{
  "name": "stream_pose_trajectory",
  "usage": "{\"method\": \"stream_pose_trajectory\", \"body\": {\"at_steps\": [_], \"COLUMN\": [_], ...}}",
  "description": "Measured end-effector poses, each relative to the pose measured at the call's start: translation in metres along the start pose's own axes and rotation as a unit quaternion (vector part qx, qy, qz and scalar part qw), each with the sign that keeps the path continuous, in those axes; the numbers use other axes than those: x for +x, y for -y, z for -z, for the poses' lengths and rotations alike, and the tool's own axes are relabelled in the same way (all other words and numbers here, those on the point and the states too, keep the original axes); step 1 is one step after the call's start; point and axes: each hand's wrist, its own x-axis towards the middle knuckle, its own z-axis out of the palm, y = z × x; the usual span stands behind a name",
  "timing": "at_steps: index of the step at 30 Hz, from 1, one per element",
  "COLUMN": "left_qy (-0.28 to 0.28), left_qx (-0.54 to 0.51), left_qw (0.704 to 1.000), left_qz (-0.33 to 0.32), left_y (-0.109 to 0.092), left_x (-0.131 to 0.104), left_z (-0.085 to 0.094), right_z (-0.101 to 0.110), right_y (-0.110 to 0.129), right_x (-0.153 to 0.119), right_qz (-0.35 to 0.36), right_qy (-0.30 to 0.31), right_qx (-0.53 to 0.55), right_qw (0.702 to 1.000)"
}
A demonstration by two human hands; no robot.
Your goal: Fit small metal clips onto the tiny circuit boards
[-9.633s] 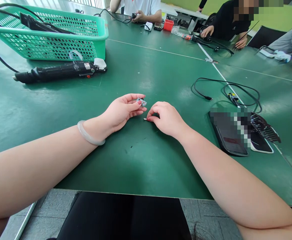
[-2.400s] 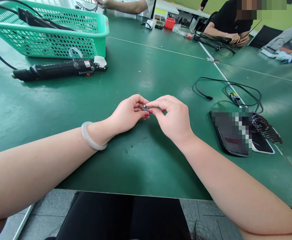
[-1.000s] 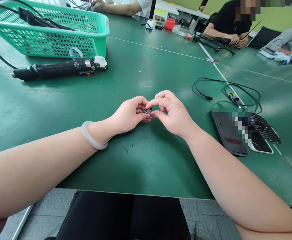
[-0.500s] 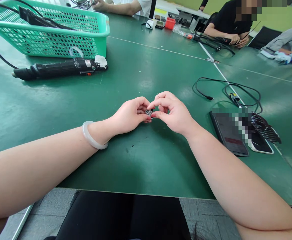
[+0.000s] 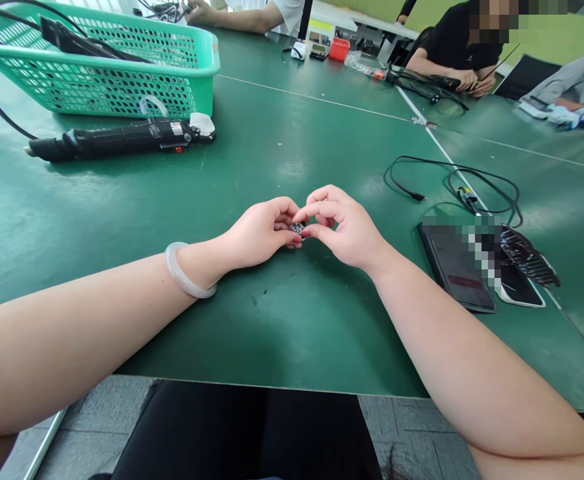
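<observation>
A small silver-and-dark metal part (image 5: 298, 228), its exact kind too small to make out, is pinched between my hands above the green table (image 5: 292, 320). My left hand (image 5: 259, 230) is closed on its left side with thumb and fingers. On the other side, my right hand (image 5: 345, 223) holds its edge between thumb and index finger, the other fingers curled. The fingers cover much of the part. A pale bangle (image 5: 187, 272) circles my left wrist.
A black electric screwdriver (image 5: 122, 139) lies before a green basket (image 5: 172, 73) at left. To the right are a dark phone (image 5: 457, 267), a white-edged phone (image 5: 525, 287), a black hair claw (image 5: 529, 253) and a coiled cable (image 5: 502, 180). Co-workers (image 5: 452, 50) sit across the table.
The small metal part is turned slightly between my fingers, and my right hand has shifted a little left. Both hands keep their hold.
</observation>
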Motion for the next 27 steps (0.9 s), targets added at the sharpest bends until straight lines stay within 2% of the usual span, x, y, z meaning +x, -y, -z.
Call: {"method": "stream_pose_trajectory", "body": {"at_steps": [12, 27], "left_qy": [-0.008, 0.020], "left_qx": [-0.048, -0.053], "left_qw": [0.998, 0.998], "left_qz": [0.027, 0.020], "left_y": [-0.006, -0.004], "left_x": [-0.001, -0.001], "left_z": [-0.002, -0.001], "right_z": [0.001, 0.011], "right_y": [0.002, 0.007], "right_x": [0.000, -0.001], "right_qz": [0.072, 0.107], "right_qy": [-0.026, 0.025], "right_qx": [-0.050, -0.124], "right_qw": [0.996, 0.986]}}
